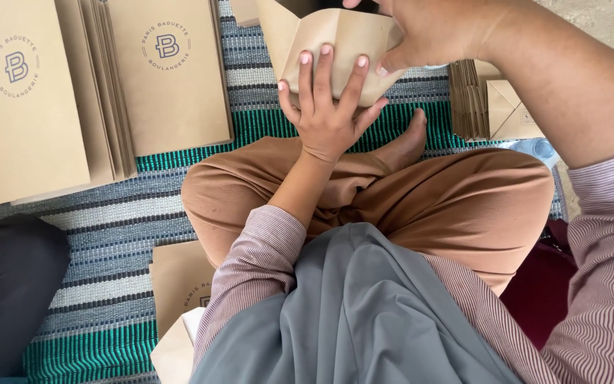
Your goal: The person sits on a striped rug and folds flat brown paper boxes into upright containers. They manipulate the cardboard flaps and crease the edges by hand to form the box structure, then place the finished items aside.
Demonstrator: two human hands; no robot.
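Brown paper bag is braced by the flat, wide left hand while the right hand grips its edge, above the striped mat.

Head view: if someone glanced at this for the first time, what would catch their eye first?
Most striking is the brown paper bag at top centre, pressed by the left hand from below with fingers spread and gripped by the right hand at its upper right. Next come the stacks of flat brown paper bags at upper left on the teal-and-grey striped mat, with a smaller stack of folded bags at right beyond the crossed legs.
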